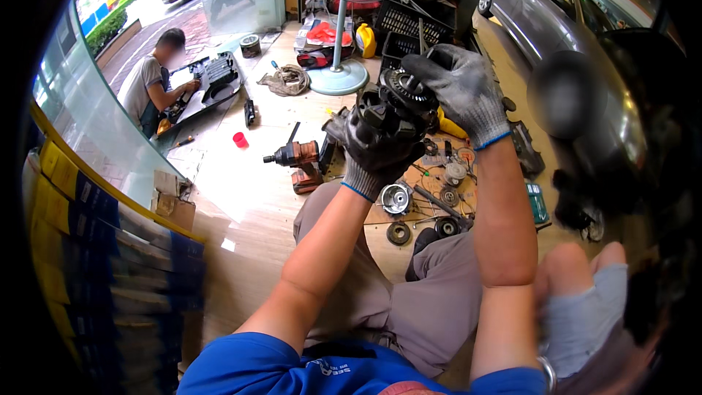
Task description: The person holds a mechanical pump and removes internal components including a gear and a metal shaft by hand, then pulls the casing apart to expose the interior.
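Observation:
My left hand (374, 145), in a grey knit glove with a dark, grimy coating, is wrapped around a dark, greasy metal machine part (389, 118). Blocky lugs stand on its body, and a round ridged disc (409, 88) sits at its upper end. At that disc, the bent fingers of my right hand (459, 88), gloved alike, grip the end of the part; its fingertips are partly hidden. The part is held up in the air, tilted, above my lap. Below it on the floor lie a silver metal housing (395, 199) and a dark ring (398, 232).
An orange-and-black impact wrench (296, 157) lies left of my hands. Several loose parts spread over cardboard (424, 175). Beyond stand a fan (338, 77), black crates (415, 22) and a yellow bottle (366, 40). Someone works far left (150, 80); a grey car (545, 14) stands right.

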The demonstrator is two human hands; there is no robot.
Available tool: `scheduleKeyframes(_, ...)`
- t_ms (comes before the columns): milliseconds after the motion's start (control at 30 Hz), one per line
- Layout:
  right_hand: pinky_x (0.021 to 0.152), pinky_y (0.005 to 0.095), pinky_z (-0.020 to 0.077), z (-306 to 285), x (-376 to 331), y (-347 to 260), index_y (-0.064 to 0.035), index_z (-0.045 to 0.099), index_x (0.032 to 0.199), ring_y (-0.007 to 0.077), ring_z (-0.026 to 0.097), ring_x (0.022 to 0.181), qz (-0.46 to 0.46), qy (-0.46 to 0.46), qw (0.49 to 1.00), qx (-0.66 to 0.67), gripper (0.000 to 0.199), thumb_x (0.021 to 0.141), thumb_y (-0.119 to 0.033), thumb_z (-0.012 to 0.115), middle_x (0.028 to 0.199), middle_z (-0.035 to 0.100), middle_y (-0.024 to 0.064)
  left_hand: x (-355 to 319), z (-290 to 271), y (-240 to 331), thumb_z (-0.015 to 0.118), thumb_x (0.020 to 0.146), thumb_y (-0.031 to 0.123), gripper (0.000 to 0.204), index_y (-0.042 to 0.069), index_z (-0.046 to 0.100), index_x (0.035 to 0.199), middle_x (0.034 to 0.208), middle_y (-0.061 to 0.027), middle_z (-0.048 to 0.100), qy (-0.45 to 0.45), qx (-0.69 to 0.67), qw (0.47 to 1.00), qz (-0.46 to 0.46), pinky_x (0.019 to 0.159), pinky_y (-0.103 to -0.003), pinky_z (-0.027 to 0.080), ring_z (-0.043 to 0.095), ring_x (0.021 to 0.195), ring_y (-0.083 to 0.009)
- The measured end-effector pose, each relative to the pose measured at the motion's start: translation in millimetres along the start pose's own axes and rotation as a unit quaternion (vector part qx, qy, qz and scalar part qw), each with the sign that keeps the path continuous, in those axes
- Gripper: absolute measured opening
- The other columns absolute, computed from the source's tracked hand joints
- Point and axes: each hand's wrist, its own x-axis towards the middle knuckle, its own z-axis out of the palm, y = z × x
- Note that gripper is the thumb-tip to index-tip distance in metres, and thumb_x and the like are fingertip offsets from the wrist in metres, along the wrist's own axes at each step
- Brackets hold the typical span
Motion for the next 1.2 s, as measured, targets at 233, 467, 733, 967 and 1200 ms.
scheduleKeyframes(233, 0.072, 0.0319, 0.0597, 43, -5, 25, 0.0013, 0.075, 0.107, 0.0168, 0.074, 0.082, -0.117, -0.051, 0.915, -0.383, 0.038, 0.090, -0.033, 0.079, 0.093, 0.078, 0.0131, 2, -22, -16, 0.076, 0.077, 0.018, 0.035, 0.012, 0.072, 0.111, 0.112, -0.0113, 0.070, 0.134, 0.089, 0.987, 0.019, 0.086, -0.045, 0.057, 0.069, 0.100, -0.0317)
scheduleKeyframes(467, 0.076, 0.0346, 0.0585, 11, 17, 37, -0.0023, 0.070, 0.119, 0.0218, 0.074, 0.084, -0.357, -0.100, 0.763, -0.530, 0.043, 0.092, -0.035, 0.075, 0.098, 0.076, 0.0140, -23, 7, -56, 0.078, 0.076, 0.030, 0.050, 0.009, 0.067, 0.121, 0.116, -0.0141, 0.068, 0.062, 0.046, 0.996, -0.049, 0.091, -0.046, 0.053, 0.065, 0.108, -0.0341)
scheduleKeyframes(733, 0.088, 0.0303, 0.0532, -149, 3, 192, -0.0062, 0.067, 0.127, 0.0182, 0.067, 0.101, -0.099, 0.081, 0.962, -0.242, 0.036, 0.098, -0.029, 0.068, 0.113, 0.072, 0.0078, -58, 3, -90, 0.074, 0.086, 0.040, 0.053, 0.012, 0.062, 0.129, 0.120, -0.0089, 0.066, 0.083, -0.721, 0.619, -0.300, 0.096, -0.043, 0.052, 0.062, 0.112, -0.0293)
scheduleKeyframes(967, 0.098, 0.0426, 0.0492, -239, -190, 426, -0.0127, 0.068, 0.120, 0.0363, 0.063, 0.113, 0.412, -0.002, 0.708, -0.573, 0.037, 0.101, -0.037, 0.049, 0.120, 0.067, 0.0189, -40, -6, -91, 0.069, 0.093, 0.037, 0.045, 0.015, 0.062, 0.132, 0.126, -0.0073, 0.064, 0.036, -0.914, 0.234, -0.330, 0.104, -0.043, 0.050, 0.058, 0.120, -0.0288)
scheduleKeyframes(1200, 0.093, 0.0468, 0.0530, -225, -221, 470, -0.0205, 0.064, 0.134, 0.0402, 0.068, 0.107, 0.390, -0.044, 0.638, -0.662, 0.036, 0.106, -0.025, 0.042, 0.115, 0.070, 0.0265, -50, -16, -93, 0.069, 0.093, 0.023, 0.040, 0.004, 0.063, 0.128, 0.127, -0.0154, 0.062, 0.134, -0.856, 0.291, -0.405, 0.097, -0.040, 0.054, 0.055, 0.124, -0.0293)
